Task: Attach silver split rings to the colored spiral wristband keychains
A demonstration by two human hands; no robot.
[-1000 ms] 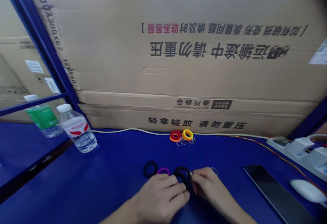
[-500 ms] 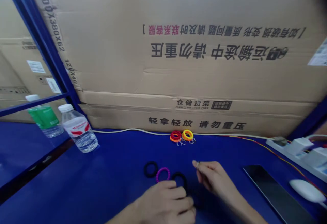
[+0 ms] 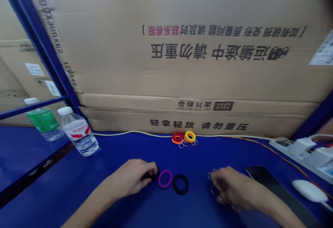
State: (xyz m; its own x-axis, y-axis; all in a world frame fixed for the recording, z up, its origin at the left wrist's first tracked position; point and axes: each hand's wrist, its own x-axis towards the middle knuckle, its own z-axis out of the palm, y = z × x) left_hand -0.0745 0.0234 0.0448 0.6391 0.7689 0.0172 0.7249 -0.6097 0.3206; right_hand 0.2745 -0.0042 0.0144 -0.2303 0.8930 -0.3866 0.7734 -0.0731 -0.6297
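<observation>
My left hand (image 3: 132,178) lies on the blue table with its fingers curled over a black coil ring (image 3: 153,174), most of which it hides. Just to the right of it lie a purple coil ring (image 3: 165,179) and another black coil ring (image 3: 180,184), both free on the table. My right hand (image 3: 231,188) is further right, fingers curled around small metal key rings (image 3: 212,176). At the back, by the cardboard, sit a red-and-orange coil ring (image 3: 177,138) and a yellow-and-orange one (image 3: 189,137) with key rings attached.
Large cardboard boxes (image 3: 182,65) wall off the back. Two water bottles (image 3: 78,136) stand at the left by a blue shelf post (image 3: 44,47). A dark phone (image 3: 275,190), a white mouse (image 3: 309,191) and a power strip (image 3: 301,150) lie at the right. A cable (image 3: 130,132) runs along the boxes.
My hands have drawn apart. The left went left onto the far black coil ring, letting go of the other black ring. The right moved right and down with the key rings.
</observation>
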